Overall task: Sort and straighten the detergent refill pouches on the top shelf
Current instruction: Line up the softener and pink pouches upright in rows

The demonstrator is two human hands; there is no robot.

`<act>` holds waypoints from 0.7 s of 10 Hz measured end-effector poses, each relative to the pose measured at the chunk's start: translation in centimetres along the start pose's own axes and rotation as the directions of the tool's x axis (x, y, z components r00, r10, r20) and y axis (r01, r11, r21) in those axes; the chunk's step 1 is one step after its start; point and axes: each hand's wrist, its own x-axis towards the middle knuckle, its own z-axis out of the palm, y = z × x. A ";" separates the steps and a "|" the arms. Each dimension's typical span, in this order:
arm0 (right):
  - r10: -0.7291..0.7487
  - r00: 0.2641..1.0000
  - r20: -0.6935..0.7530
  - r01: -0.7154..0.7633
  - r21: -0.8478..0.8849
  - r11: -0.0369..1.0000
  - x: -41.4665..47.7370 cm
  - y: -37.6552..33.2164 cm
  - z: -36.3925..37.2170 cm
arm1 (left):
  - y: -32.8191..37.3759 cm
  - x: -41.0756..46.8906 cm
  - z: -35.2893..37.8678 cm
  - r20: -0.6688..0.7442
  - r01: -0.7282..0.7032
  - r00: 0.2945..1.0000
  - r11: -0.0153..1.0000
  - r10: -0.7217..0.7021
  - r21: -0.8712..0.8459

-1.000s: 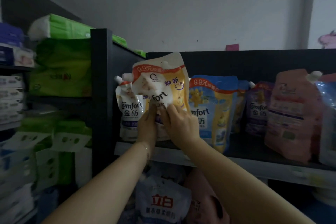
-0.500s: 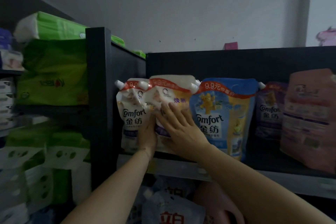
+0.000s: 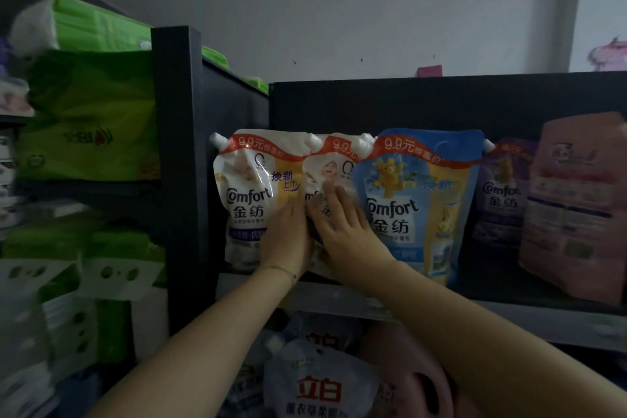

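Pouches stand in a row along the top shelf (image 3: 339,297), and both my hands are on the two white ones at its left end. The middle white pouch (image 3: 334,164) stands upright between the left white pouch (image 3: 246,200) and the blue pouch (image 3: 419,200), its edges overlapped by both neighbours. My right hand (image 3: 342,231) lies flat on its front, fingers straight and spread, palm pressing against the printed face and gripping nothing. My left hand (image 3: 288,241) rests just beside it, touching it, fingers pointing up and laid straight along the seam where the left white pouch meets the middle one; I see only the back of that hand, and the thumb is hidden. A thin bracelet (image 3: 280,270) circles my left wrist.

The left white pouch stands against the black upright post (image 3: 179,163), its spout at the upper left corner. To the right of the blue pouch comes a purple pouch (image 3: 502,200), set further back, and then a pink pouch (image 3: 576,207), blurred and nearer the shelf's front edge.

Below the shelf sit a pale pouch with red characters (image 3: 319,387) and a pink jug (image 3: 420,380). Left of the post, green tissue packs (image 3: 91,119) are stacked on the neighbouring shelves.
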 end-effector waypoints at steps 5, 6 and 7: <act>-0.173 0.975 0.137 0.185 -0.080 0.980 1.4 0.7 0.1 | -1.5 0.5 0.1 0.264 0.108 0.954 0.985 -0.141 0.137; -0.152 0.977 0.153 0.154 0.001 0.988 0.9 1.1 -0.5 | -1.2 -0.1 -1.4 0.180 -0.022 0.983 0.969 -0.023 0.244; -0.087 0.996 -0.010 0.087 0.190 0.978 1.1 0.8 -0.6 | -1.3 -0.6 -3.0 0.028 -0.106 0.994 0.967 0.102 0.233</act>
